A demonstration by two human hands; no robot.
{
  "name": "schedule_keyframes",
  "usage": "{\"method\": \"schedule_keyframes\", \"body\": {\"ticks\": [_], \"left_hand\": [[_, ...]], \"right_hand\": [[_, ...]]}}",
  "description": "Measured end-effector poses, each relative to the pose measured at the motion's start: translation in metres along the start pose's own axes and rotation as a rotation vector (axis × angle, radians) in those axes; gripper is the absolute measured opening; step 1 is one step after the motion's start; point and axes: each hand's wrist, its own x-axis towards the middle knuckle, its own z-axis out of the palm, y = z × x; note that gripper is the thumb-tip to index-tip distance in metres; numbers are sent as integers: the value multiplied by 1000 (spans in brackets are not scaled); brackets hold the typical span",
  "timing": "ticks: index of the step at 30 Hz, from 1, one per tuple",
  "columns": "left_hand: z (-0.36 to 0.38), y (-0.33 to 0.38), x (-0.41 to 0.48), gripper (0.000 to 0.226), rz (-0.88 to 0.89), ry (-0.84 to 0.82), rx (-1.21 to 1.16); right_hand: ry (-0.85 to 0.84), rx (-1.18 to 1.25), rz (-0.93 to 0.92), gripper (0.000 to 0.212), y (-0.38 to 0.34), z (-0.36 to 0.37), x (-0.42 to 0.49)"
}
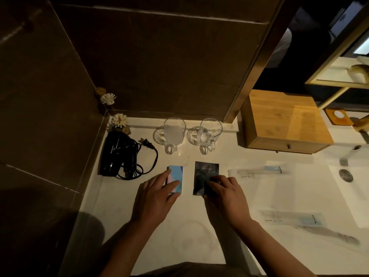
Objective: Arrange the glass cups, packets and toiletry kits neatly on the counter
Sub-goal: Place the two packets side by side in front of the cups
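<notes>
Packets lie side by side on the counter (pixel 179 226) before two glass cups (pixel 174 134): my left hand (pixel 153 198), fingers spread flat, rests on the blue packet (pixel 176 177); my right hand (pixel 225 193) presses fingertips on the dark packet (pixel 205 172). Neither grips. Sliding both level, edges parallel, looks best. Toiletry kits (pixel 259 172) wait rightward.

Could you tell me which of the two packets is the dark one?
The dark packet under the right hand; the packet under the left hand is light blue.
</notes>
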Motion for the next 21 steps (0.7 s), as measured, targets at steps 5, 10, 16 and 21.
{"method": "schedule_keyframes", "body": {"ticks": [5,10,16,21], "left_hand": [[0,2,9,33,-25,27,-14],[1,5,20,31,-17,35,-19],[3,7,26,34,-36,59,-42],[6,4,26,46,-55,65,-82]], "right_hand": [[34,41,9,37,-4,-2,9],[39,63,32,38,-4,1,16],[42,102,93,41,-5,4,27],[39,221,200,48,-2,3,27]]}}
